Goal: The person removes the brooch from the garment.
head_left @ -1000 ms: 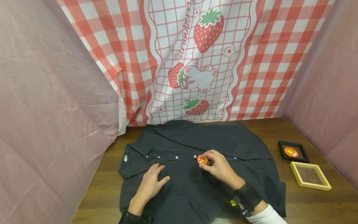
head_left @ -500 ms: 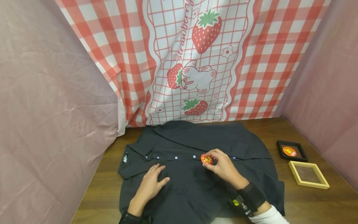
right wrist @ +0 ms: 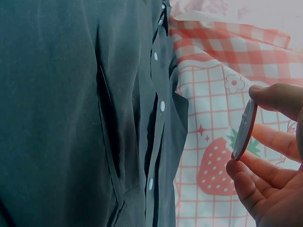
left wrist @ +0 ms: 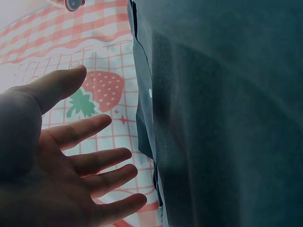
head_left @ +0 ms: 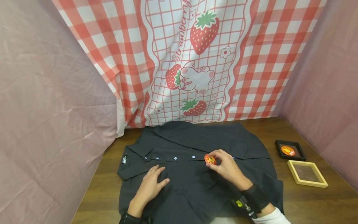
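Observation:
A dark button-up shirt lies spread on the table, its collar to the left and a row of light buttons across it. My right hand pinches a round red pin badge by its edge, over the button line. In the right wrist view the badge stands edge-on between thumb and fingertips, silvery back towards the shirt. My left hand is over the shirt's left part with straight, spread fingers and holds nothing. In the left wrist view its palm and fingers appear apart from the cloth.
On the right of the wooden table lie a black frame with an orange round badge in it and a pale yellow frame. A red checked strawberry cloth hangs behind; pinkish cloths hang on both sides.
My right hand has shifted slightly to the right along the button line with the badge still pinched. The left hand stays nearly where it was. The head view has turned slightly.

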`<state>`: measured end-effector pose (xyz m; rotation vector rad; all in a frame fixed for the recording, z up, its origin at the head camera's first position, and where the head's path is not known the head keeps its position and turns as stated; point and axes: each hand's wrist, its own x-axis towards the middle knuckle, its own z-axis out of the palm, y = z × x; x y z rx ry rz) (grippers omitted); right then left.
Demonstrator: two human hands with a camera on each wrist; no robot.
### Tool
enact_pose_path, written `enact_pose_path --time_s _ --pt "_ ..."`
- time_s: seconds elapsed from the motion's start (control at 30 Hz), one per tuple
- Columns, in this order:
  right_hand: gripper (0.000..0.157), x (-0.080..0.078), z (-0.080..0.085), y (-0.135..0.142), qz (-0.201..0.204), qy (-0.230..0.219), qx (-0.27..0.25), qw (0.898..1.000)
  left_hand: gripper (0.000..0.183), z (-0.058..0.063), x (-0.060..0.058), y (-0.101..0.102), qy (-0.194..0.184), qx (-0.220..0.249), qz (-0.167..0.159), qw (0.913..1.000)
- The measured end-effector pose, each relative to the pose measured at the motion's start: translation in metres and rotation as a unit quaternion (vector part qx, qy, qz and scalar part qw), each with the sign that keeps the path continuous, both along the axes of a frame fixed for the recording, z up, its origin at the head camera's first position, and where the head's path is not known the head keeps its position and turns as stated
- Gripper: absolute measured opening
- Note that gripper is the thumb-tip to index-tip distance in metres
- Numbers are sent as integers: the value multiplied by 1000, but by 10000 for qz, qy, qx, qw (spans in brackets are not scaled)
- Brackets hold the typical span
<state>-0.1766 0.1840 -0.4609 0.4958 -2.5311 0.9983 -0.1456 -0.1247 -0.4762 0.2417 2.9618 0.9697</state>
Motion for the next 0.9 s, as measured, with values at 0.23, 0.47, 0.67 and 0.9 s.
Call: enact_pose_path --time_s 0.23,0.47,0.67,0.9 --pt "31 0 -2 6 -71 5 64 10000 51 -1 -1 -1 7 -47 16 10000" --pt "30 1 -5 15 -283 90 180 9994 51 -2 -2 0 -13 -19 -25 10000" --pt "31 2 -5 22 -377 106 127 9992 51 -1 -3 -1 32 -105 7 9999" --pt "31 4 -4 28 -471 132 290 9984 52 -2 -2 0 47 -135 -15 9999"
